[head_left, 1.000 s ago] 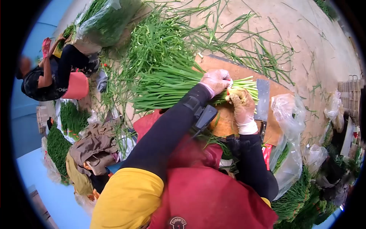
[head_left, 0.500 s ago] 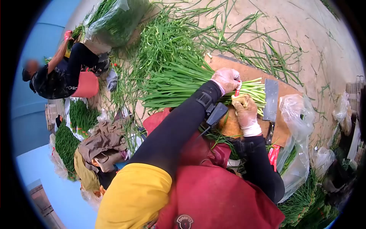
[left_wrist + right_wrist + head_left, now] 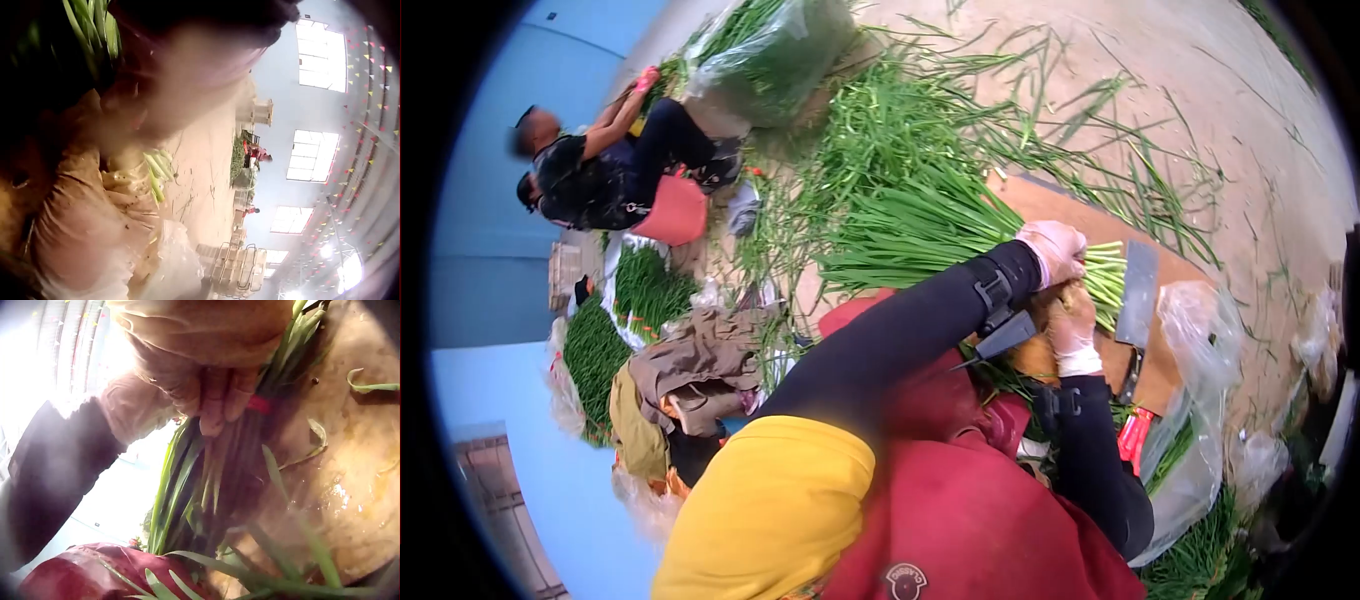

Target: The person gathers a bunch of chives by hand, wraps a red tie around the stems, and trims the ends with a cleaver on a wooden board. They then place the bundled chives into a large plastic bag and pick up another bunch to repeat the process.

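A thick bundle of green chives [image 3: 920, 235] lies across a brown board, its pale cut ends [image 3: 1108, 285] to the right. My gloved left hand [image 3: 1052, 250] grips the bundle from above near those ends. Just below it, the curled fingers of my gloved right hand [image 3: 1070, 318] work at the stems, close against the left hand. In the right wrist view, a red band [image 3: 259, 404] crosses the stems beside the fingers; in the head view the hands hide it. A cleaver [image 3: 1138, 300] lies flat beside the stem ends.
Loose chive leaves [image 3: 880, 120] are heaped on the floor beyond the board [image 3: 1175, 345]. A clear plastic bag [image 3: 1200, 330] stands at the right, over a red-handled thing [image 3: 1135, 437]. At the left, another person [image 3: 600, 175] sits on a red stool [image 3: 675, 210] near bagged chives [image 3: 770, 60].
Both hands have drawn together at the bundle, and the red strip earlier seen between them is covered in the head view. The whole scene has shifted rightward. The seated person's arms have moved.
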Motion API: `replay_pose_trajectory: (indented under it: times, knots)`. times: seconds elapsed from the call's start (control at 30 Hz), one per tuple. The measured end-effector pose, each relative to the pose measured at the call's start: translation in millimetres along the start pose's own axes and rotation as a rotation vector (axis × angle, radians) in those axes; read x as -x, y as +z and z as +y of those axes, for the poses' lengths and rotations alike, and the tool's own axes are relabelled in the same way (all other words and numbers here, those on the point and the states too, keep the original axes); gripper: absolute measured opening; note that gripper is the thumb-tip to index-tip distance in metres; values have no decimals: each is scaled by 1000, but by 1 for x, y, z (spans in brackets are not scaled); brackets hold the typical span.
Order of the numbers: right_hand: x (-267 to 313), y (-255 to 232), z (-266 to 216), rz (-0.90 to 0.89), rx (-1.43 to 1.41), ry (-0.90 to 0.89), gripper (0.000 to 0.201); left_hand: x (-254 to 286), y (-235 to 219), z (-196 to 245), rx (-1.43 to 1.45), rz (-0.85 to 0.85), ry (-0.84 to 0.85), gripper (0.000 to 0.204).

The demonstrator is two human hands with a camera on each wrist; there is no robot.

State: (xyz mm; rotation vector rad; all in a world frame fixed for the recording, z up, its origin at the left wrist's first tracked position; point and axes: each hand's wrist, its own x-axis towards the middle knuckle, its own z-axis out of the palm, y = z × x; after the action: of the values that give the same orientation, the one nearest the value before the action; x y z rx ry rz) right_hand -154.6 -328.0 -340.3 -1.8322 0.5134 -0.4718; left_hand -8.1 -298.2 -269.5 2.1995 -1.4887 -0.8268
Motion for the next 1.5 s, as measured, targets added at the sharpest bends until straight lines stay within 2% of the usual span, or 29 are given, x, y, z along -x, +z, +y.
replay_pose_trajectory:
  times: [0.1, 0.13, 0.2, 0.23, 0.27, 0.3, 0.47, 0.57, 0.6, 0.67, 0.7, 0.73, 0.8, 0.83, 0.9, 0.93, 1.0, 1.07, 1.13, 1.37, 1.43, 1.5]
  knots:
    - [-1, -3, -3, -19, -12, -25, 5, 24, 4, -13, -28, 127, 134, 20]
    - [-5, -7, 3, -12, 294, -265, 5, 31, 4, -15, -43, 180, 209, 19]
    - [-2, -7, 5, -41, 154, -166, 5, 40, 3, -22, -126, 213, 334, 20]
    - [0, -8, 1, -38, 38, -52, 5, 38, 5, -24, -164, 209, 384, 20]
    - [1, -7, -2, -39, -82, 58, 5, 39, 6, -26, -140, 301, 522, 19]
    - [2, -4, -3, -12, -237, 111, 2, 36, 10, -29, -197, 300, 539, 19]
    - [14, -4, -20, 130, -425, 204, 9, 29, 19, -38, -250, 322, 610, 19]
    - [19, -4, -45, -3, -254, 104, 14, 25, 21, -43, -259, 328, 661, 18]
    - [21, -7, -54, -91, -342, 188, 18, 27, 21, -42, -253, 327, 659, 18]
    - [4, -23, -75, 23, -407, 300, 21, 30, 15, -36, -223, 331, 550, 16]
    - [-11, -37, -81, 18, -181, 146, 28, 29, 17, -33, -323, 294, 547, 14]
    - [-26, -40, -61, 172, 83, -206, 34, 28, 19, -32, -320, 296, 552, 14]
    - [-45, -53, -38, -2, 535, -147, 42, 29, 20, -32, -326, 375, 612, 11]
    - [-47, -52, -35, -4, 535, -150, 42, 30, 20, -31, -354, 356, 589, 10]
    - [-52, -48, -33, -143, 676, 4, 36, 30, 20, -30, -373, 355, 579, 10]
    - [-57, -48, -33, -150, 677, -1, 36, 30, 21, -30, -389, 350, 572, 11]
    - [-63, -50, -36, -273, 665, 138, 26, 31, 22, -31, -390, 316, 547, 11]
    - [-65, -45, -36, -213, 664, 122, 19, 31, 21, -30, -420, 280, 534, 12]
    - [-66, -40, -25, -175, 824, 114, 21, 31, 21, -27, -433, 302, 534, 12]
    - [-65, -40, -17, -147, 774, 60, 22, 29, 21, -28, -383, 373, 613, 9]
    - [-64, -41, -16, -121, 842, -37, 21, 26, 25, -28, -357, 376, 593, 8]
    - [-64, -37, -11, -96, 842, -52, 21, 26, 28, -29, -329, 376, 574, 8]
